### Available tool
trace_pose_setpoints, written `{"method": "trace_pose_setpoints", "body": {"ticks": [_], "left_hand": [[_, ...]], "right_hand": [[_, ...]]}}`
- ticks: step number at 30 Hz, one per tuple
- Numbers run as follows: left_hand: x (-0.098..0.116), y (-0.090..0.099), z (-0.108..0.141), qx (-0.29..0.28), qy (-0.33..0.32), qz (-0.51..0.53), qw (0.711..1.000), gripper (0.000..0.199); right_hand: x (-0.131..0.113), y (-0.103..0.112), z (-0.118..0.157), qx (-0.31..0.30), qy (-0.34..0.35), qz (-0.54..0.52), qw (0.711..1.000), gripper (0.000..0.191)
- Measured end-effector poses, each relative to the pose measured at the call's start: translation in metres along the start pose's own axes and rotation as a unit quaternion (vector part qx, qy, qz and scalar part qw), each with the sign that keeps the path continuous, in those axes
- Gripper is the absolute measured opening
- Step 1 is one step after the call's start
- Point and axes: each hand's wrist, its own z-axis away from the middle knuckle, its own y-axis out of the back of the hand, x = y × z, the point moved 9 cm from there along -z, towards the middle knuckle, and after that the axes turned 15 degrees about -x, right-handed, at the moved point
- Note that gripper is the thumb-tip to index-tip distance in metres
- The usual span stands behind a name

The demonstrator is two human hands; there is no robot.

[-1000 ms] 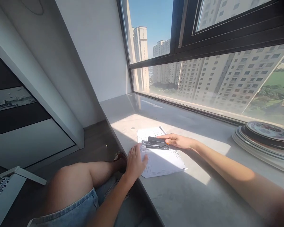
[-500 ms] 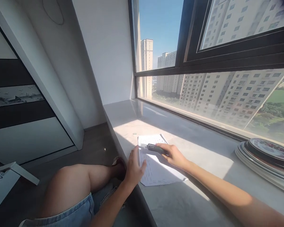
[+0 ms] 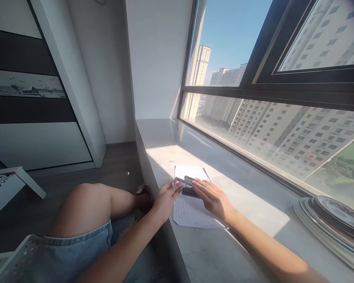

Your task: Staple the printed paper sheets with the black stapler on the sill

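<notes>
A dark stapler [image 3: 190,192] lies over sheets of paper [image 3: 186,216] with printed marks, its long parts spread apart. My right hand [image 3: 214,198] rests on the stapler from the right, long fingers laid along it and closed against it. From the left, my left hand [image 3: 166,199] pinches at the stapler's front end with thumb and fingertips. A small pale bit shows at those fingertips, too small to name. The paper lies partly in sunlight, partly in shadow.
The grey windowsill [image 3: 200,251] carries a stack of plates [image 3: 327,224] at right and a tiny strip [image 3: 171,161] beyond the paper. A window [image 3: 221,47] borders the sill. My bent leg [image 3: 88,208] is at left, near a white stool [image 3: 20,184].
My left hand has closed its fingers at the stapler's front end. The stapler's parts now show spread apart, and my right fingers have straightened over it. The head view has turned.
</notes>
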Motion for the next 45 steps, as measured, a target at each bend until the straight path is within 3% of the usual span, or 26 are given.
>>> {"method": "trace_pose_setpoints", "body": {"ticks": [4,8,11,13,16,18,21,23,28,30,32,35,38,42,45], "left_hand": [[0.012,0.003,0.006,0.034,-0.037,-0.058,0.997,0.013],[0.026,-0.008,0.010,0.032,-0.071,-0.177,0.981,0.045],[0.027,-0.026,0.011,-0.019,-0.051,-0.295,0.954,0.059],[0.026,-0.038,0.012,-0.051,-0.032,-0.368,0.928,0.060],[0.021,-0.056,0.018,-0.120,0.021,-0.450,0.885,0.057],[0.015,-0.070,0.024,-0.188,0.061,-0.477,0.856,0.056],[0.012,-0.089,0.035,-0.272,0.097,-0.444,0.848,0.057],[0.011,-0.094,0.038,-0.291,0.112,-0.400,0.862,0.060],[0.013,-0.100,0.040,-0.291,0.096,-0.390,0.868,0.060],[0.021,-0.098,0.040,-0.264,0.066,-0.424,0.864,0.058],[0.036,-0.090,0.037,-0.213,0.014,-0.489,0.846,0.055],[0.070,-0.071,0.024,-0.118,-0.085,-0.605,0.783,0.048],[0.098,-0.041,-0.009,-0.030,-0.123,-0.683,0.719,0.037],[0.114,-0.015,-0.077,-0.006,-0.107,-0.761,0.640,0.018],[0.111,-0.007,-0.121,-0.015,-0.087,-0.798,0.596,0.027]], "right_hand": [[0.028,-0.001,0.001,0.036,-0.119,-0.137,0.983,0.053],[0.058,-0.019,0.008,0.023,-0.274,-0.311,0.910,0.030],[0.059,-0.033,0.005,-0.031,-0.288,-0.381,0.878,0.029],[0.056,-0.033,0.004,-0.045,-0.284,-0.373,0.882,0.033],[0.043,-0.004,-0.001,0.029,-0.212,-0.299,0.930,0.042],[0.017,0.017,-0.010,0.055,-0.083,-0.266,0.959,0.046],[-0.023,0.034,-0.020,0.022,0.109,-0.274,0.955,0.042],[-0.031,0.041,-0.023,0.026,0.145,-0.288,0.946,0.039],[-0.024,0.050,-0.025,0.053,0.122,-0.301,0.944,0.031],[-0.007,0.049,-0.025,0.045,0.081,-0.299,0.950,0.023],[0.028,0.046,-0.018,0.047,-0.012,-0.286,0.957,0.017],[0.103,0.035,0.015,0.066,-0.219,-0.213,0.950,0.027],[0.160,0.008,0.056,0.016,-0.366,-0.143,0.919,0.034],[0.186,-0.020,0.081,-0.034,-0.406,-0.119,0.906,0.029],[0.190,-0.027,0.081,-0.041,-0.404,-0.115,0.906,0.031]]}}
